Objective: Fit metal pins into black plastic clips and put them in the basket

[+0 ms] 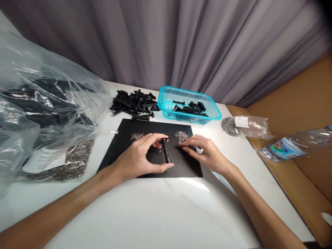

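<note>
**Black plastic part [166, 151] held by its ends in the left hand [138, 154], right hand [207, 148] at a pile of metal pins [182, 136]**

The part sits over the middle of the black mat [184, 167], its long side running toward the person. The left hand's grip is closed on it, thumb at the near end and fingers at the far end. The right hand's thumb and fingertips come close together at the near edge of the pins; whether its grip has one cannot be told.

A second pin pile [136, 137] lies on the mat beyond the left hand, and a single loose pin [160, 151] lies just left of the part. Past the mat, a heap of black parts [132, 103] lies beside a blue basket [192, 96] with more such parts inside.

On the left of the white worktop [129, 214] are a large clear bag [85, 83] with dark contents and a labelled bag of pins [77, 160]. To the right are a smaller bag [231, 126] of metal pieces and, by the cardboard [290, 103], a plastic bottle [286, 148] on its side. A grey curtain [145, 41] hangs behind.
</note>
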Demonstrator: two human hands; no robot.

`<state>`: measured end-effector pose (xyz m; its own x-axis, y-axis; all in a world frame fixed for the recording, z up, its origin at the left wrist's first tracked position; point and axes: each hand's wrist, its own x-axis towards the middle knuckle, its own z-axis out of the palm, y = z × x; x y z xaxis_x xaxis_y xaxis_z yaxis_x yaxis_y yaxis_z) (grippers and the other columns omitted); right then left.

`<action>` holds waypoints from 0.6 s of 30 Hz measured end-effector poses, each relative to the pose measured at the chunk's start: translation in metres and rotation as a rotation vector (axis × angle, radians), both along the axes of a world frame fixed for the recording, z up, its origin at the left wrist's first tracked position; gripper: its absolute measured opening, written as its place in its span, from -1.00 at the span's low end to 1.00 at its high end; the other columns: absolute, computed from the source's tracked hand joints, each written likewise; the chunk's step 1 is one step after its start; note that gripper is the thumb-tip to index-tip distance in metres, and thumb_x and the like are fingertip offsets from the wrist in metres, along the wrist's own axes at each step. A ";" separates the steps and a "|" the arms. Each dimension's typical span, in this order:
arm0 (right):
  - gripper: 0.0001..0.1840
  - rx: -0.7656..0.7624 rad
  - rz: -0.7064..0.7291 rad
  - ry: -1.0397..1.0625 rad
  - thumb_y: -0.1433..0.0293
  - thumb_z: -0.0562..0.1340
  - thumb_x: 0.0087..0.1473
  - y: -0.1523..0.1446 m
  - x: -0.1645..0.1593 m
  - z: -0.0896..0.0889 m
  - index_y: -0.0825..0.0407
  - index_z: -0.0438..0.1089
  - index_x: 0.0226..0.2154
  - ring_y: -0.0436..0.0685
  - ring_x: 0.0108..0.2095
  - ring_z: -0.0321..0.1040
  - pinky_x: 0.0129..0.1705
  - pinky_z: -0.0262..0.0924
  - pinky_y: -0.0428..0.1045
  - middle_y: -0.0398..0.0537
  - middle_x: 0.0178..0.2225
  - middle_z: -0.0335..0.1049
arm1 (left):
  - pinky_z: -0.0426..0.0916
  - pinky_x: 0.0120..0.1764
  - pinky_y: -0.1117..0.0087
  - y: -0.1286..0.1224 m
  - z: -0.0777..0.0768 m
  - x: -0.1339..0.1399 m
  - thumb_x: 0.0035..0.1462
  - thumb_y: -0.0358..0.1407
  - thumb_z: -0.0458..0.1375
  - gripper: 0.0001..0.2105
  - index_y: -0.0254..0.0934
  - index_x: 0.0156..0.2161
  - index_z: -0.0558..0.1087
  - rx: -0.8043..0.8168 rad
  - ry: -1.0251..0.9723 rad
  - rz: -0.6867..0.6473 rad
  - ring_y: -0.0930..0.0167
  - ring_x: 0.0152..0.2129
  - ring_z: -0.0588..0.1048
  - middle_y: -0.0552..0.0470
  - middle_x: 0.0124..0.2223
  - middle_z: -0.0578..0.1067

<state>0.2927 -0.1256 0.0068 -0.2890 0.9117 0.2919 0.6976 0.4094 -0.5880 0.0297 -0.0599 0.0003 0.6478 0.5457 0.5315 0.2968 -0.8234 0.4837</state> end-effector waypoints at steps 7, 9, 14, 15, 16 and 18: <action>-0.85 -0.060 -0.037 -0.020 0.36 0.21 0.36 -0.001 0.000 0.002 -0.05 0.53 -0.16 0.12 -0.21 0.44 -0.23 0.29 0.03 -0.05 -0.15 0.61 | 0.53 -0.11 0.27 0.000 -0.001 0.000 0.01 -0.09 0.43 -0.40 -0.21 0.12 0.39 -0.034 0.012 0.000 0.33 -0.26 0.57 -0.02 -0.12 0.56; -0.85 -0.066 -0.050 0.003 0.37 0.22 0.35 -0.001 0.000 0.002 -0.06 0.55 -0.16 0.10 -0.22 0.45 -0.26 0.28 0.01 -0.07 -0.15 0.61 | 0.53 -0.11 0.28 -0.001 -0.001 0.000 0.01 -0.09 0.43 -0.40 -0.22 0.12 0.39 -0.026 0.014 -0.004 0.33 -0.26 0.57 -0.02 -0.13 0.56; -0.83 -0.044 -0.046 0.017 0.37 0.24 0.34 -0.001 -0.001 0.005 -0.08 0.58 -0.15 0.10 -0.19 0.48 -0.28 0.28 0.00 -0.07 -0.15 0.61 | 0.53 -0.12 0.28 -0.001 -0.002 0.000 0.01 -0.09 0.44 -0.39 -0.23 0.12 0.39 -0.028 0.025 -0.013 0.33 -0.26 0.57 -0.02 -0.13 0.56; -0.83 -0.041 -0.045 0.014 0.37 0.24 0.34 -0.002 -0.002 0.005 -0.08 0.58 -0.15 0.11 -0.17 0.49 -0.28 0.29 0.00 -0.05 -0.12 0.60 | 0.53 -0.12 0.28 -0.001 -0.002 0.001 0.01 -0.09 0.44 -0.39 -0.23 0.12 0.40 -0.034 0.024 -0.012 0.33 -0.26 0.57 -0.01 -0.13 0.56; -0.82 -0.040 -0.043 0.016 0.36 0.24 0.34 -0.002 -0.002 0.006 -0.08 0.59 -0.15 0.11 -0.14 0.49 -0.28 0.29 0.00 -0.04 -0.10 0.59 | 0.54 -0.12 0.28 -0.001 -0.002 0.001 0.00 -0.09 0.44 -0.39 -0.22 0.12 0.40 -0.039 0.023 -0.011 0.33 -0.26 0.57 -0.01 -0.13 0.57; -0.83 -0.041 -0.041 0.035 0.36 0.24 0.33 -0.002 -0.003 0.007 -0.08 0.59 -0.16 0.12 -0.12 0.49 -0.29 0.29 -0.01 -0.04 -0.08 0.58 | 0.54 -0.11 0.28 0.000 -0.002 0.001 0.00 -0.09 0.44 -0.40 -0.22 0.12 0.41 -0.042 0.019 -0.009 0.33 -0.26 0.57 0.00 -0.14 0.57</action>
<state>0.2902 -0.1273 0.0137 -0.2420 0.9340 0.2629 0.6922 0.3560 -0.6278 0.0308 -0.0604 -0.0020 0.6626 0.5614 0.4959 0.2990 -0.8052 0.5121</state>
